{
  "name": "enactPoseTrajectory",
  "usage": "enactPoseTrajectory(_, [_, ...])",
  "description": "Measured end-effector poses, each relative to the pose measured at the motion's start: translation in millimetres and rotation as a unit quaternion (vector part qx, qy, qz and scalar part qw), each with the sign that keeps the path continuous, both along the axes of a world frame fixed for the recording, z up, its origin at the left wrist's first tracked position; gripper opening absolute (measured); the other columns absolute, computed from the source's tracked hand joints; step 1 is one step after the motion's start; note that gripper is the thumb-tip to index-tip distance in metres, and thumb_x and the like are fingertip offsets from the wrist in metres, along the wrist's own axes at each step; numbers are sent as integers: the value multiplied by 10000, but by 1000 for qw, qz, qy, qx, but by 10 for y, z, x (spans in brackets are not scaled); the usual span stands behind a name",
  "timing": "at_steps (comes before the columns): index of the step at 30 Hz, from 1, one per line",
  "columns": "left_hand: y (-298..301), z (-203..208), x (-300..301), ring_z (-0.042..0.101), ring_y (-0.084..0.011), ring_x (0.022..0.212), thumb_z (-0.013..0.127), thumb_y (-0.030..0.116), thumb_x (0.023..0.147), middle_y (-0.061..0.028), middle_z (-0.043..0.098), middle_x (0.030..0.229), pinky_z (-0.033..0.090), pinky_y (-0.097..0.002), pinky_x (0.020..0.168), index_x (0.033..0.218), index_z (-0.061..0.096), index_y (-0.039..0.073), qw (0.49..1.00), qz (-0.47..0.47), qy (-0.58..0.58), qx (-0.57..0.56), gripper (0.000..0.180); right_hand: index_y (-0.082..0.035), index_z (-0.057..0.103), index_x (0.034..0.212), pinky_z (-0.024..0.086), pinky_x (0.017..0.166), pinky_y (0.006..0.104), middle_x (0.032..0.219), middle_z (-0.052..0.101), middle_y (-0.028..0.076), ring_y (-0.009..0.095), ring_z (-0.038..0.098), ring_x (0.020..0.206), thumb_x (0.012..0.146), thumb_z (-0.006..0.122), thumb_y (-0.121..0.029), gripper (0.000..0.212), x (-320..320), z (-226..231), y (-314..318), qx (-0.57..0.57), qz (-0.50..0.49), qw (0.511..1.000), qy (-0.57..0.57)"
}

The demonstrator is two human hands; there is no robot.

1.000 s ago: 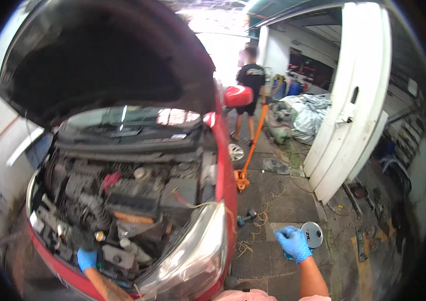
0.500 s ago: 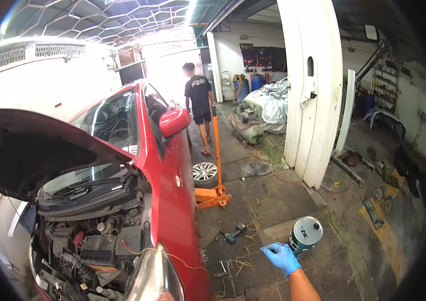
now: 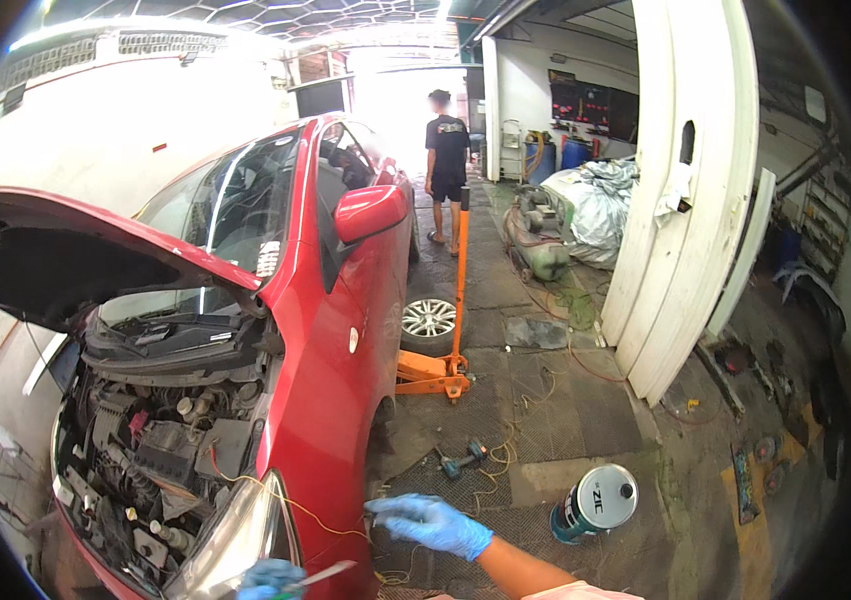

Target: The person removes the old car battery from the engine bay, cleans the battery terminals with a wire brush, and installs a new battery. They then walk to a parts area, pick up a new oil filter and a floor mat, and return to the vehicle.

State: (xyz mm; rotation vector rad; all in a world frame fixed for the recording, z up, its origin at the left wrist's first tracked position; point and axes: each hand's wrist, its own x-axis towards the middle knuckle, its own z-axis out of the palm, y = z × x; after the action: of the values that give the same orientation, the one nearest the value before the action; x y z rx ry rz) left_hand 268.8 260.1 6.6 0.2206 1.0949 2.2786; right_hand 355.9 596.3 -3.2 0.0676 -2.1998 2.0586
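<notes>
Red car (image 3: 320, 350): hood (image 3: 65, 250) up, engine bay (image 3: 160, 445) exposed; looks mid-job, not closed up yet. Left hand (image 3: 270, 578) by car's headlight, fingers closed on slim pale tool (image 3: 330, 571). Right hand (image 3: 430, 522) beside car's front, fingers extended, apparently empty.

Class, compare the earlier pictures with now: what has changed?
The right hand has moved left, away from the can, toward the red car. The left hand, first over the engine bay, then out of view, now shows by the headlight, holding a thin pale object; its pick-up is not clearly shown. The co-worker is farther off. The can, drill and jack stayed put.
</notes>
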Motion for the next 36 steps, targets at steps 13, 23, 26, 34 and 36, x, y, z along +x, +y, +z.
enactPoseTrajectory(13, [206, -358, 243, 738, -294, 1023, 737, 239, 898, -197, 731, 1164, 608, -311, 749, 1237, 657, -20, 996, -47, -15, -80, 435, -127, 679, 1364, 571, 937, 318, 1132, 760, 86, 176, 725, 987, 1038, 633, -234, 347, -5, 28, 66, 135, 183, 974, 0])
enactPoseTrajectory(23, [507, -96, 293, 738, -245, 930, 633, 234, 1018, -147, 745, 1101, 575, -322, 782, 1248, 646, -27, 984, 150, 43, -91, 349, -69, 702, 1276, 576, 790, 385, 895, 754, 131, 240, 727, 765, 1013, 613, -235, 324, -89, 88, 17, 195, 208, 948, -141])
enactPoseTrajectory(26, [617, 16, 376, 732, -222, 904, 650, 197, 1009, -151, 748, 1096, 575, -317, 759, 1246, 650, -28, 980, 162, 86, -72, 327, -53, 703, 1226, 569, 814, 389, 935, 753, 138, 267, 729, 826, 1019, 608, -266, 311, -94, 5, 12, 224, 209, 947, -100])
enactPoseTrajectory(34, [610, -26, 464, 706, -165, 812, 659, 157, 1004, -151, 751, 1089, 590, -290, 751, 1228, 659, -26, 970, 178, 75, -148, 289, -41, 697, 1178, 550, 872, 417, 1013, 743, 148, 324, 713, 954, 1027, 595, -315, 330, -92, 31, 16, 222, 235, 944, -66])
enactPoseTrajectory(36, [591, 49, 471, 703, -155, 808, 653, 160, 1009, -144, 754, 1081, 587, -287, 758, 1218, 664, -20, 967, 177, 74, -169, 276, -41, 699, 1170, 547, 880, 415, 1018, 741, 149, 320, 711, 959, 1028, 595, -309, 321, -78, -15, 7, 212, 238, 945, -67])
